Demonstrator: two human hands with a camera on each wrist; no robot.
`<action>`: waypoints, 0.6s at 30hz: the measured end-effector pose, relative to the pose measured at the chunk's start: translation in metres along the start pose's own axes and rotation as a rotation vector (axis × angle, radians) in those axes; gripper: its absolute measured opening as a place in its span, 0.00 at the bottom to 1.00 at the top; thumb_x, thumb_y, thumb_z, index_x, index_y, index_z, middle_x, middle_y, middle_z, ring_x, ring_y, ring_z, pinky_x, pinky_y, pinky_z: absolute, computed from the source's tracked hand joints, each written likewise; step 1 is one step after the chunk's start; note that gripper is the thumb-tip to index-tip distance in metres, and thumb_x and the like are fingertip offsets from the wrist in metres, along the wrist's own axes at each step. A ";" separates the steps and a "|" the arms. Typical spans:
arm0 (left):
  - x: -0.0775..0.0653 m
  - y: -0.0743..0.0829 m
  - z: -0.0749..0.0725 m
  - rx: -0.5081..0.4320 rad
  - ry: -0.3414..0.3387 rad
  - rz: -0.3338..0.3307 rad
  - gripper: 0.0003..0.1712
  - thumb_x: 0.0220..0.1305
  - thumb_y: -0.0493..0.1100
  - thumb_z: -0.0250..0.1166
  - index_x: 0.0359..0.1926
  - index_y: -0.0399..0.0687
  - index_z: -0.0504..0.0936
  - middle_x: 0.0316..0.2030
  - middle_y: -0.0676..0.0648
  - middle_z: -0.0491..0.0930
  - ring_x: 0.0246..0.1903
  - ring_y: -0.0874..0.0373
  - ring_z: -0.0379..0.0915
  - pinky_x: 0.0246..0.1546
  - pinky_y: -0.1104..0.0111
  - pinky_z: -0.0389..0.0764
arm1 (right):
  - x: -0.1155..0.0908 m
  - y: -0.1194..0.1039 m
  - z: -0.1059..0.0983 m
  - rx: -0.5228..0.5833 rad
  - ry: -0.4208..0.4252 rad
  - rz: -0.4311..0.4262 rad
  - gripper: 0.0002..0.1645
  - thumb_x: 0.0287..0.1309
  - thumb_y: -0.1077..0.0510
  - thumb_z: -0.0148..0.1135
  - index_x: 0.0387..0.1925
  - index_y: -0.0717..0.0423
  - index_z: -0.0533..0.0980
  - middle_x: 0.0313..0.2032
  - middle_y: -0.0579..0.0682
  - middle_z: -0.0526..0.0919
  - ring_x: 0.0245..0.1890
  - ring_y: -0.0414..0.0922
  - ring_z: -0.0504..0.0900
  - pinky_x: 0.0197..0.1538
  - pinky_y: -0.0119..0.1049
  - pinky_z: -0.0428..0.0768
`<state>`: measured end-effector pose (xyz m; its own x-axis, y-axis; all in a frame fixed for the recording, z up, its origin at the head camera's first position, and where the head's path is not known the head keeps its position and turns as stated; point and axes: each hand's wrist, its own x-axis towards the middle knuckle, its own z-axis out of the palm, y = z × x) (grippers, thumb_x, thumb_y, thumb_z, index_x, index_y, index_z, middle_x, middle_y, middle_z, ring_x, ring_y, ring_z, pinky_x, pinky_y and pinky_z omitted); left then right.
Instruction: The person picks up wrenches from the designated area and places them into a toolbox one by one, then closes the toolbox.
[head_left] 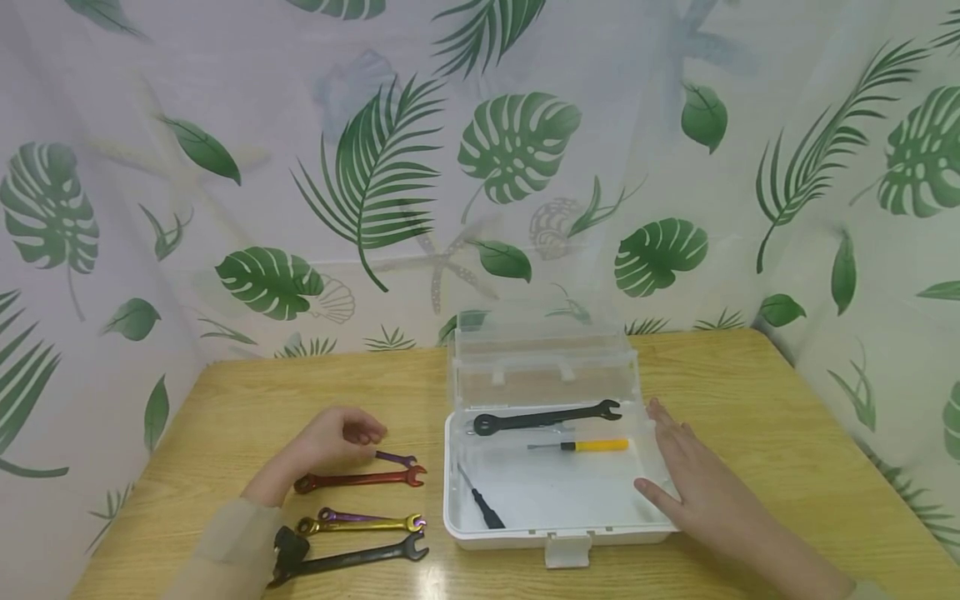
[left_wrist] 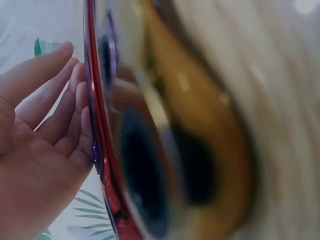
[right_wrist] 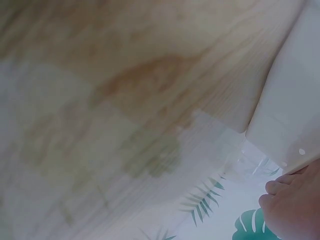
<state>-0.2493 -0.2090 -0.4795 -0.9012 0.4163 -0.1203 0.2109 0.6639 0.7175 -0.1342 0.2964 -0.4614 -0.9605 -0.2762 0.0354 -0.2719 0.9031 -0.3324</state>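
Note:
My left hand (head_left: 341, 437) hovers by the far end of the row of wrenches, its fingers loosely bent around nothing. Beside its fingertips lies a small purple wrench (head_left: 396, 459), partly hidden by the hand. A red wrench (head_left: 360, 480) lies just nearer. My right hand (head_left: 701, 492) rests along the right side of a white toolbox (head_left: 491, 539), fingers straight and thumb spread over the rim. Inside the box are a black wrench (head_left: 551, 417), a yellow-handled screwdriver (head_left: 600, 446) and a black-handled screwdriver (head_left: 486, 507).
The box's clear lid (head_left: 540, 379) stands raised at the back. Nearer on the wooden table (head_left: 757, 417) lie a second purple wrench (head_left: 356, 517), a gold wrench (head_left: 363, 526), a black wrench (head_left: 360, 557) and a bulky black piece (head_left: 291, 547). A leaf-patterned curtain (head_left: 585, 50) hangs behind.

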 end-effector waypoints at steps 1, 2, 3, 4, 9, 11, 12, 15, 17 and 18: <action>0.000 -0.001 0.000 0.006 -0.009 -0.002 0.14 0.61 0.33 0.75 0.49 0.40 0.90 0.42 0.47 0.89 0.41 0.60 0.82 0.45 0.70 0.85 | 0.000 0.000 0.000 -0.001 -0.001 -0.001 0.58 0.74 0.38 0.61 0.84 0.67 0.44 0.85 0.63 0.45 0.81 0.71 0.55 0.77 0.71 0.61; 0.001 -0.001 0.000 0.012 -0.015 0.002 0.15 0.61 0.33 0.74 0.49 0.40 0.90 0.42 0.47 0.89 0.41 0.60 0.81 0.45 0.70 0.85 | 0.000 0.000 0.000 -0.002 -0.001 -0.001 0.58 0.74 0.38 0.61 0.84 0.67 0.44 0.85 0.63 0.45 0.81 0.71 0.55 0.77 0.71 0.61; 0.001 -0.002 0.000 0.017 -0.022 0.009 0.15 0.60 0.32 0.74 0.49 0.40 0.90 0.42 0.47 0.88 0.41 0.60 0.81 0.44 0.71 0.85 | 0.000 0.000 0.001 -0.002 -0.002 -0.002 0.58 0.74 0.38 0.61 0.84 0.67 0.44 0.85 0.63 0.45 0.81 0.71 0.55 0.78 0.70 0.60; 0.002 -0.002 0.000 0.023 -0.028 0.017 0.15 0.60 0.32 0.74 0.49 0.40 0.89 0.41 0.47 0.88 0.40 0.60 0.80 0.44 0.71 0.85 | 0.000 0.001 0.001 0.001 -0.001 -0.003 0.58 0.74 0.38 0.61 0.84 0.67 0.44 0.85 0.63 0.45 0.81 0.70 0.55 0.79 0.70 0.59; 0.003 -0.005 -0.002 0.056 -0.046 0.067 0.13 0.59 0.30 0.74 0.46 0.40 0.89 0.40 0.48 0.87 0.39 0.61 0.79 0.42 0.72 0.84 | 0.000 0.001 0.001 0.005 0.007 -0.006 0.58 0.75 0.38 0.61 0.84 0.66 0.44 0.85 0.63 0.46 0.81 0.70 0.55 0.82 0.66 0.55; 0.004 -0.005 -0.002 0.068 -0.048 0.079 0.12 0.59 0.29 0.73 0.45 0.42 0.89 0.38 0.49 0.87 0.38 0.61 0.78 0.41 0.72 0.83 | 0.000 0.001 0.002 0.007 0.013 -0.008 0.57 0.75 0.39 0.61 0.84 0.66 0.44 0.85 0.63 0.45 0.81 0.69 0.55 0.83 0.63 0.52; 0.003 -0.005 -0.002 0.071 -0.050 0.087 0.12 0.59 0.29 0.73 0.44 0.42 0.89 0.38 0.49 0.87 0.38 0.61 0.77 0.41 0.72 0.83 | 0.000 0.001 0.002 0.007 0.014 -0.008 0.57 0.75 0.39 0.61 0.84 0.66 0.44 0.85 0.63 0.45 0.81 0.69 0.55 0.84 0.62 0.51; 0.004 -0.006 -0.001 0.074 -0.051 0.102 0.10 0.59 0.29 0.73 0.42 0.43 0.89 0.37 0.49 0.87 0.37 0.62 0.77 0.40 0.72 0.82 | 0.000 0.001 0.003 0.006 0.014 -0.005 0.57 0.75 0.38 0.61 0.84 0.67 0.45 0.85 0.62 0.45 0.82 0.68 0.54 0.85 0.61 0.50; 0.004 -0.008 -0.001 0.069 -0.052 0.111 0.10 0.60 0.29 0.73 0.42 0.42 0.89 0.36 0.49 0.87 0.37 0.63 0.77 0.39 0.72 0.82 | 0.000 0.001 0.003 0.002 0.011 0.000 0.57 0.74 0.38 0.61 0.84 0.67 0.45 0.85 0.62 0.45 0.82 0.68 0.54 0.84 0.63 0.52; 0.004 -0.008 0.000 0.067 -0.052 0.115 0.10 0.60 0.29 0.74 0.41 0.42 0.89 0.36 0.49 0.87 0.37 0.63 0.77 0.39 0.73 0.82 | 0.000 0.001 0.003 -0.002 0.010 0.002 0.57 0.74 0.38 0.61 0.84 0.67 0.45 0.85 0.62 0.46 0.82 0.68 0.55 0.83 0.64 0.53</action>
<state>-0.2550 -0.2131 -0.4857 -0.8491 0.5227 -0.0761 0.3386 0.6493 0.6810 -0.1344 0.2960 -0.4645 -0.9616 -0.2709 0.0441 -0.2699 0.9043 -0.3307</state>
